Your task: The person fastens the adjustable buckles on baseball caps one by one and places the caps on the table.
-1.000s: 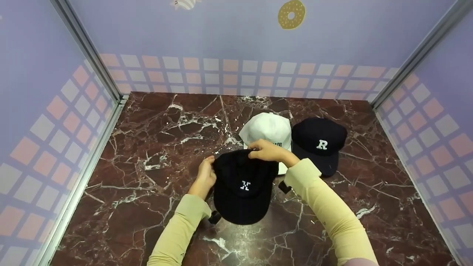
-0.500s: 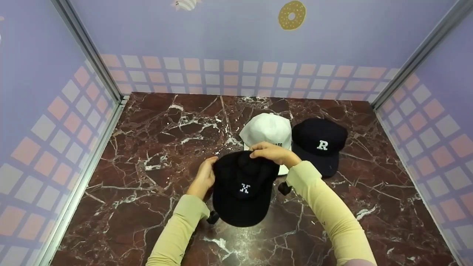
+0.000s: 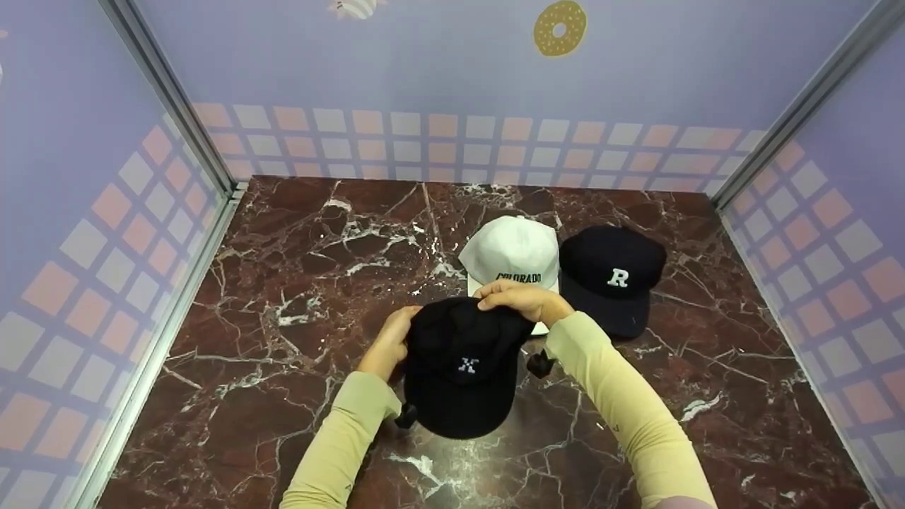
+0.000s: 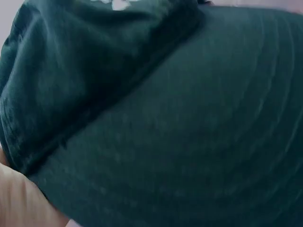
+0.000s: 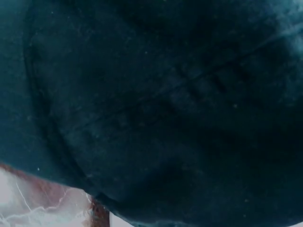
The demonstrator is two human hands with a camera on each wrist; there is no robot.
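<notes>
A black baseball cap (image 3: 463, 403) with a small white emblem is held between both hands, its brim toward the person. My left hand (image 3: 390, 343) grips the cap's left side, fingers hidden behind it. My right hand (image 3: 520, 300) pinches the back edge of the crown, thumb on the outside. In the left wrist view the stitched brim (image 4: 189, 123) fills most of the picture, with part of the left hand at the lower left corner. The cap's crown (image 5: 165, 118) covers nearly all of the right wrist view.
Behind the right hand sits a white cap (image 3: 515, 247) lettered COLORADO, partly covered. Beside it on the right lies a dark cap (image 3: 611, 254) with a white R. The dark red marble-patterned surface (image 3: 283, 396) is enclosed by lilac walls (image 3: 452, 78) on three sides.
Both hands and the black cap have come slightly down in the head view, toward the person. The COLORADO lettering on the white cap now shows in full. The other caps have stayed put.
</notes>
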